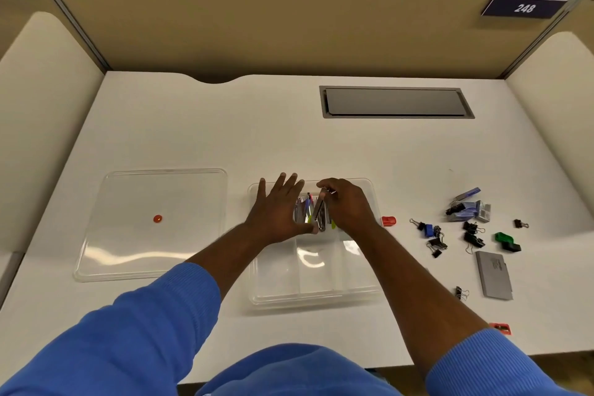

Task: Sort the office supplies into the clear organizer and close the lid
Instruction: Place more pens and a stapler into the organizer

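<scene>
The clear organizer [316, 294] sits in the middle of the white desk, its near compartments bare. Several pens [305, 210] lie in its far compartment. My left hand [278, 209] lies flat with fingers spread over the far left part of the organizer, beside the pens. My right hand [345, 204] pinches a metal clip-like tool [319, 210] over the pens. The clear lid [151, 223] lies flat to the left, with a small red knob [157, 219] at its middle.
Right of the organizer lie several black binder clips [472, 235], a blue clip [428, 230], staple boxes [471, 207], a green and black piece [507, 241], a grey case [494, 280], a red item [389, 221] and a red sharpener [500, 328]. A grey cable hatch [397, 102] sits at the back.
</scene>
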The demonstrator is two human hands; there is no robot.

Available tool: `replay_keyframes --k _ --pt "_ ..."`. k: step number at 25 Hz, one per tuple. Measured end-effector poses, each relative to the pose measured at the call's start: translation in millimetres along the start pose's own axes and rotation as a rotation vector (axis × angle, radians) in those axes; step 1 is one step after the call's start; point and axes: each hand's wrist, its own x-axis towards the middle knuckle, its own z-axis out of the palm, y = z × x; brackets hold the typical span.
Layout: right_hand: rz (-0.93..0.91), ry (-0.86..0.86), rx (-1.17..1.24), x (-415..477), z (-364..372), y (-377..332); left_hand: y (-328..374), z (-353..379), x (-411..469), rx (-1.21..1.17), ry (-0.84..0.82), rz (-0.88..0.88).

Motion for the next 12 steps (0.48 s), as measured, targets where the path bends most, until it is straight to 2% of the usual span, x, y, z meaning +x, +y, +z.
replay_keyframes --k 5,12 --pt "-0.077 -0.092 -0.161 0.5 10.5 -0.5 -1.5 1.7 4.3 0.025 -0.005 -0.012" --pt "-0.196 0.020 -0.223 -12.6 5.1 3.7 1.7 -3.9 9.0 0.027 0.041 -0.002"
